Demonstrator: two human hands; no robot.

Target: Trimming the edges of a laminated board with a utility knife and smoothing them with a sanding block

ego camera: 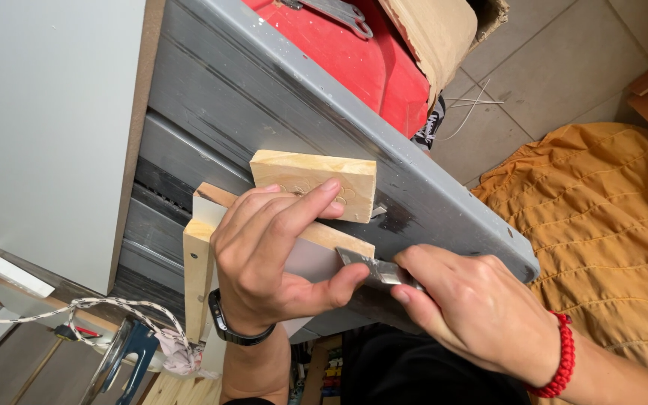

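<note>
Both hands [279,255] closed: block [313,182], chisel [369,266]

Bare hands; black wristwatch [224,324] on left wrist, red braided bracelet [559,358] (knotted cord) on right.
</note>
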